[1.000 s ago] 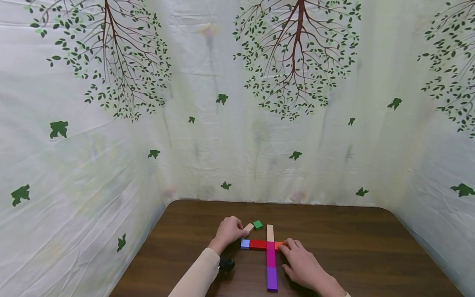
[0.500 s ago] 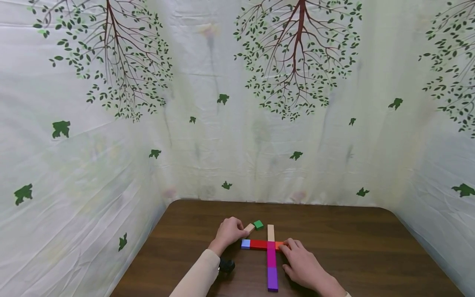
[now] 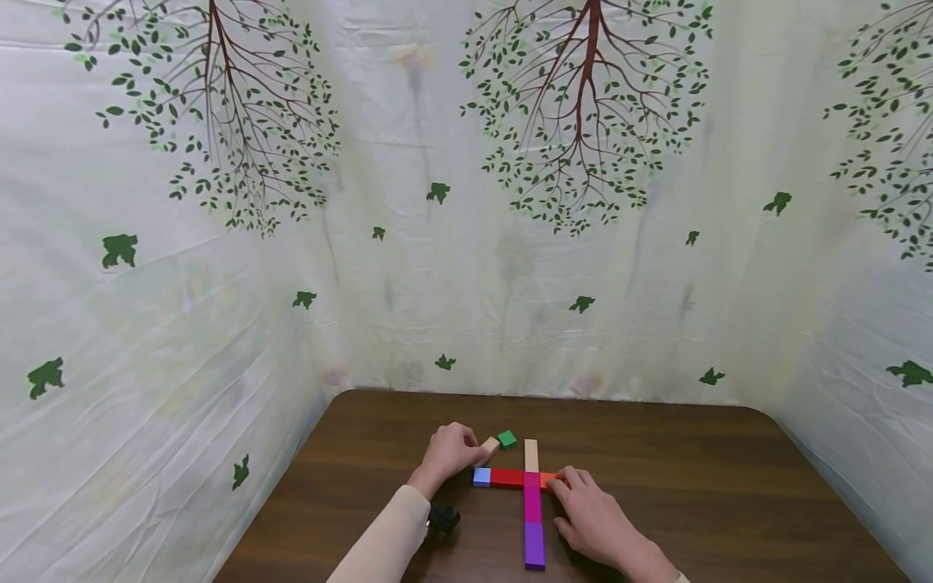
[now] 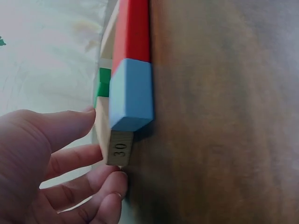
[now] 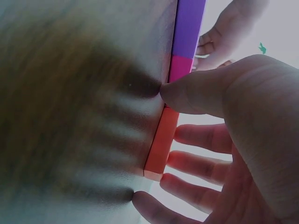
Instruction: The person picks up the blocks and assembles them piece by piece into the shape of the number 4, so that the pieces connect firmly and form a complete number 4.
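Note:
My left hand (image 3: pixel 447 449) holds one end of a plain wooden block (image 4: pixel 114 144), printed "30", between thumb and fingers. The block lies slanted on the table, its far end near a green block (image 3: pixel 506 440). In front of it runs a row with a light blue block (image 3: pixel 482 477) and a red block (image 3: pixel 506 478). My right hand (image 3: pixel 594 518) rests its fingertips along an orange block (image 5: pixel 161 147) at the row's right side. Its thumb is by a magenta block (image 3: pixel 533 496). A purple block (image 3: pixel 534 545) and another wooden block (image 3: pixel 531 456) continue the crossing column.
The brown table (image 3: pixel 692 470) lies under everything, with a pale curtain (image 3: pixel 510 340) behind it. A black device (image 3: pixel 442 518) sits by my left wrist.
Both hands stay nearly where they were, and the blocks keep their places. Only a very slight shift of the head view shows.

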The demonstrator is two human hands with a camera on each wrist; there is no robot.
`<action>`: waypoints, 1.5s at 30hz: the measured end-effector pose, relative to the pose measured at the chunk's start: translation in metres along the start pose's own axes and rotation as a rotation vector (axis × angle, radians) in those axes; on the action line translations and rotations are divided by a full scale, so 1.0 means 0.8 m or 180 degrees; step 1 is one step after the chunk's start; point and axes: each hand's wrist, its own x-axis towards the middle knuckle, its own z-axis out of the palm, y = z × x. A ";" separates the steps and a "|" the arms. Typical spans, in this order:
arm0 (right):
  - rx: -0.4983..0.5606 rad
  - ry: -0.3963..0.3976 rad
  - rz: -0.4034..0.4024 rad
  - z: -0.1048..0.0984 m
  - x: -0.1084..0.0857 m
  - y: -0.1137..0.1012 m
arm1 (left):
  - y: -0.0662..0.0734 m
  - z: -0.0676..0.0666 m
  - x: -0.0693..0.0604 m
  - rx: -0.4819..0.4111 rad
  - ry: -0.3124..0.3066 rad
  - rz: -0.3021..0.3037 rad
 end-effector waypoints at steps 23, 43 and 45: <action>0.0003 -0.0058 0.0059 0.003 0.000 0.001 | 0.019 0.001 0.050 -0.0330 -0.0212 0.0264; -0.0056 0.0240 -0.0127 0.002 -0.002 0.005 | 0.048 0.029 0.059 -0.0165 -0.0369 0.0254; -0.0056 0.0245 -0.0127 0.003 -0.002 0.006 | 0.048 0.031 0.060 -0.0098 -0.0358 0.0270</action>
